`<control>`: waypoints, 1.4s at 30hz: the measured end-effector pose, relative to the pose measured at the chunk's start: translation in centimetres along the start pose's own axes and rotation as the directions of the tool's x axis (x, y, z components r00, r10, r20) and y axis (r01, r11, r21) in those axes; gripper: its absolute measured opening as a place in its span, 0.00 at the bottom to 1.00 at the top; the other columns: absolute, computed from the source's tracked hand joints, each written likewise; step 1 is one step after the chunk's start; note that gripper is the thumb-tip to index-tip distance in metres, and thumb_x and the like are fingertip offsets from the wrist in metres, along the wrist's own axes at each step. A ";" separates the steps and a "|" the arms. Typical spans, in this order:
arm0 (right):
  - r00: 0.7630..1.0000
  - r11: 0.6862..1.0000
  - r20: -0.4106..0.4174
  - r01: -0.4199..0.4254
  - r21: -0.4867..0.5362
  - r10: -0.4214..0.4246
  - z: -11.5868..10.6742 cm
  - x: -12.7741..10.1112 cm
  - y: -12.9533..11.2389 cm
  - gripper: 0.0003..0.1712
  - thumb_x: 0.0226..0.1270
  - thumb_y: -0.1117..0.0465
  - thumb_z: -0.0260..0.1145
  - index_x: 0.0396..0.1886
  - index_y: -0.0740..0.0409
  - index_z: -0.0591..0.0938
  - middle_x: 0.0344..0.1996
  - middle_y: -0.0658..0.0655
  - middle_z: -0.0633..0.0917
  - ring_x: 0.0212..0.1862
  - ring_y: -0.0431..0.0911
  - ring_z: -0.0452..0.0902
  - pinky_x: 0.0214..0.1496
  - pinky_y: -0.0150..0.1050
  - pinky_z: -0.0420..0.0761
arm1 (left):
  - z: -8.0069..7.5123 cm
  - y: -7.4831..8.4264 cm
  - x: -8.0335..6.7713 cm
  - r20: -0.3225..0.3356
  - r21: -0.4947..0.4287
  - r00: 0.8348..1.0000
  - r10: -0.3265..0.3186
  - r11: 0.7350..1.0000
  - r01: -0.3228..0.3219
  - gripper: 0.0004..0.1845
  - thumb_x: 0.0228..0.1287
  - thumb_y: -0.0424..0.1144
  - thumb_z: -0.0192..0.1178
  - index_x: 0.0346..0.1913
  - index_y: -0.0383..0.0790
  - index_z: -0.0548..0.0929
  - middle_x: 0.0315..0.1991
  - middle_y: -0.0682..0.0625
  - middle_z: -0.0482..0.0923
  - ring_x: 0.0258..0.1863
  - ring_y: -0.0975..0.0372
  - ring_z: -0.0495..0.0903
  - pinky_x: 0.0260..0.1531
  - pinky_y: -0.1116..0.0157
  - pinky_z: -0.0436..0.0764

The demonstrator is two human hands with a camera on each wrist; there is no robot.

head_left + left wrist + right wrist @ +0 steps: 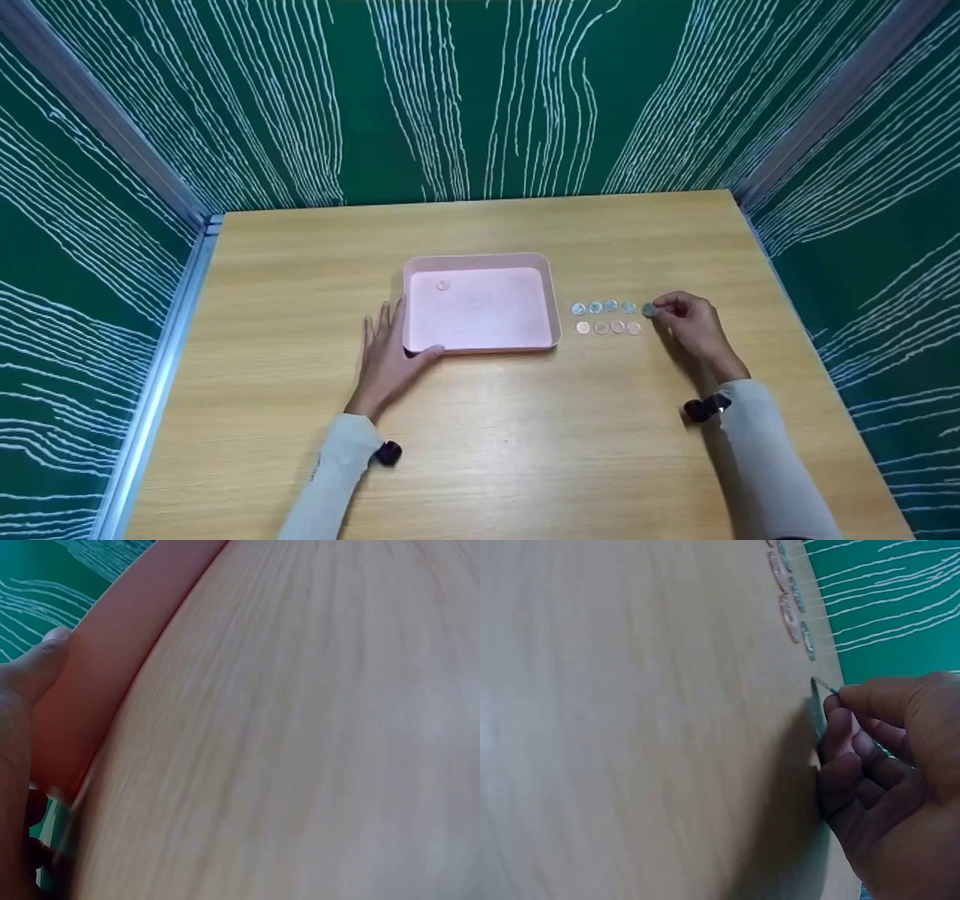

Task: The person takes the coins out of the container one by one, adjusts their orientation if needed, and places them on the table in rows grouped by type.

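Your right hand [694, 324] pinches a small round silver coin [649, 309] between thumb and forefinger, right of centre in the head view, at the right end of a row of silver coins. In the right wrist view the same coin [823, 685] shows edge-on at your fingertips, tilted up off the light wooden surface [630, 727], with the other fingers [855, 765] curled beneath.

Just left of it lie four more small silver coins [603, 307] in a line, and below them a second line of four copper-coloured coins [608, 328]. Both rows sit just beside the right wall of a shallow rectangular pink plastic tray [556, 300] at the middle of the frame. One lone pale coin [442, 285] lies inside the tray near its upper left corner.

Your left hand [386, 360] rests flat with its fingers straight against the tray's lower left corner, thumb touching the near rim. In the left wrist view the thumb [37, 667] lies against the tray's pink wall [112, 652].

Green panels with white wavy lines [480, 97] surround the surface [525, 450] on three sides.
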State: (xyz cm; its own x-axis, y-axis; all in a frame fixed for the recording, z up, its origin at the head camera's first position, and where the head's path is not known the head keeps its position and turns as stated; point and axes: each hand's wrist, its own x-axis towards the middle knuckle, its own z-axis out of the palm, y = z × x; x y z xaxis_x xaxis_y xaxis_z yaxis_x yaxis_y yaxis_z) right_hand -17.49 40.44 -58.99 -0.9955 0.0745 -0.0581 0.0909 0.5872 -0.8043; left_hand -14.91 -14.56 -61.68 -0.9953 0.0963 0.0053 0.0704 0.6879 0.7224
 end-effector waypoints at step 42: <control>0.987 0.979 0.086 0.123 0.163 -0.139 5.6 1.7 -6.8 0.10 0.79 0.70 0.68 0.51 0.76 0.87 0.39 0.68 0.87 0.32 0.48 0.81 0.26 0.31 0.80 | 0.1 -0.2 0.2 -0.018 0.021 0.998 0.068 0.997 -0.067 0.67 0.62 0.77 0.69 0.92 0.47 0.48 0.89 0.35 0.51 0.90 0.46 0.40 0.86 0.47 0.24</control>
State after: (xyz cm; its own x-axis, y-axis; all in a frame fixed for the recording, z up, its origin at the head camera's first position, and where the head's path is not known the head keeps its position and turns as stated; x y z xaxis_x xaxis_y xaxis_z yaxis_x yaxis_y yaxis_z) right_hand -19.91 32.04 -56.94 -0.9970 -0.0774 0.0032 -0.0380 0.4530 -0.8907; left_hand -15.13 -14.60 -61.84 -0.9893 0.1296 0.0669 0.1387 0.6949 0.7056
